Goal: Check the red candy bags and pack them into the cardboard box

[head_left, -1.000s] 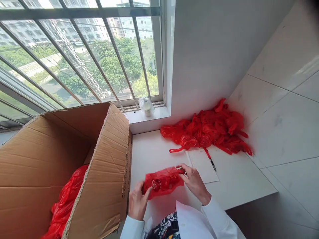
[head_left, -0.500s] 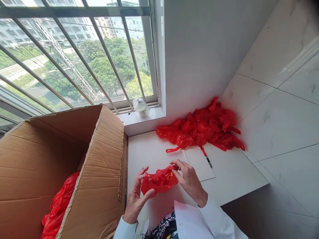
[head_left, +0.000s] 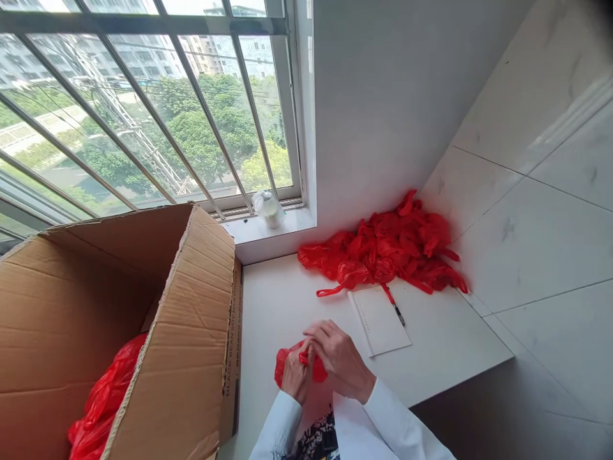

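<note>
A small red plastic bag (head_left: 282,363) is bunched up low over the white table, close to my body. My left hand (head_left: 295,377) is closed round its gathered top, and a bit of red film pokes out between the fingers. Over it and against it lies my right hand (head_left: 343,361), back of the hand upward, fingers bent toward the left fingertips. Those right fingers are slightly blurred and partly hidden, so their grip does not show clearly. The bag's contents are covered now. To the right lie a white notebook (head_left: 378,326) and a black-and-red pen (head_left: 398,313).
A large open cardboard box (head_left: 191,345) stands at left with red plastic bags (head_left: 112,390) inside. A heap of red plastic bags (head_left: 387,246) lies against the wall at the table's back. A wrapped jar (head_left: 271,211) sits on the sill by the barred window.
The bag was spread open between both hands, its red and gold contents showing. Now its top is gathered in my left hand, and my right hand has come over to meet it.
</note>
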`<action>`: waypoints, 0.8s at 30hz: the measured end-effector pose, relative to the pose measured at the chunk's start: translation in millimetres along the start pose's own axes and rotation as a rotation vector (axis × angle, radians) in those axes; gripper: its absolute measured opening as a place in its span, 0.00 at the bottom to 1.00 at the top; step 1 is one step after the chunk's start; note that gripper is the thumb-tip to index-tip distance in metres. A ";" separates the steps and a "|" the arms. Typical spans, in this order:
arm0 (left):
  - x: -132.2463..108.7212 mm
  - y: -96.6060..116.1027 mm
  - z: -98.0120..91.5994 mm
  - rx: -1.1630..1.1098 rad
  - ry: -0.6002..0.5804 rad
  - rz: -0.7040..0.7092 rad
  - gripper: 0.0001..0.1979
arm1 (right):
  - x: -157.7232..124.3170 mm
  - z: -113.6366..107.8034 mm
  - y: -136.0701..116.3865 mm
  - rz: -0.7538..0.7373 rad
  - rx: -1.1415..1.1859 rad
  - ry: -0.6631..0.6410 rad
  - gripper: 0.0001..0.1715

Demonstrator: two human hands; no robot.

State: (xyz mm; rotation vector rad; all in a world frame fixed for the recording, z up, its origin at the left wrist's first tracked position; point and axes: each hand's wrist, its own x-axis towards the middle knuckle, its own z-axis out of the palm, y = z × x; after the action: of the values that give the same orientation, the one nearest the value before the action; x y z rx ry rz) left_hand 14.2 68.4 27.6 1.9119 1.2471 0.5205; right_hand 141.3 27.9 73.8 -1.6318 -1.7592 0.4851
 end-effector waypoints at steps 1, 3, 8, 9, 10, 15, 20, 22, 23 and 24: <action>0.4 -0.2 -3.3 -0.003 -0.040 -0.003 0.19 | 2.4 0.6 7.6 0.073 0.056 0.016 0.16; 0.5 0.3 -9.1 -0.025 -0.117 -0.016 0.18 | 6.1 6.5 23.9 0.168 0.207 -0.062 0.15; -0.6 0.6 -11.6 -0.150 -0.064 -0.106 0.17 | 9.6 28.3 43.6 0.366 0.573 -0.108 0.05; -0.1 -1.0 -11.1 -0.200 -0.041 -0.142 0.17 | 9.1 29.2 41.7 0.399 0.578 -0.055 0.05; 0.7 -3.3 -10.8 -0.267 -0.035 -0.183 0.17 | 7.9 28.4 38.2 0.403 0.566 -0.012 0.05; 7.2 -17.5 -17.7 -0.667 -0.224 -0.299 0.19 | -8.3 7.9 18.8 0.090 0.411 -0.143 0.06; 3.3 -20.7 -29.5 -0.320 -0.204 -0.021 0.13 | -17.1 -0.5 33.0 0.010 0.413 -0.403 0.07; -2.2 -18.8 -28.7 0.024 -0.171 0.144 0.08 | -9.8 6.9 44.8 0.131 0.533 -0.271 0.12; -5.1 -17.9 -26.6 0.155 -0.161 0.202 0.07 | -4.3 12.8 50.3 0.189 0.602 -0.198 0.15; -7.7 -17.3 -23.8 0.245 -0.155 0.244 0.07 | 1.7 19.7 55.1 0.224 0.664 -0.157 0.17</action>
State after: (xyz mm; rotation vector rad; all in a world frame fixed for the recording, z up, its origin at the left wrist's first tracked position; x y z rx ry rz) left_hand -15.6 74.3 29.1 2.2818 1.0210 0.3460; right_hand 167.4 41.0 23.1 -1.3262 -1.3095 1.1866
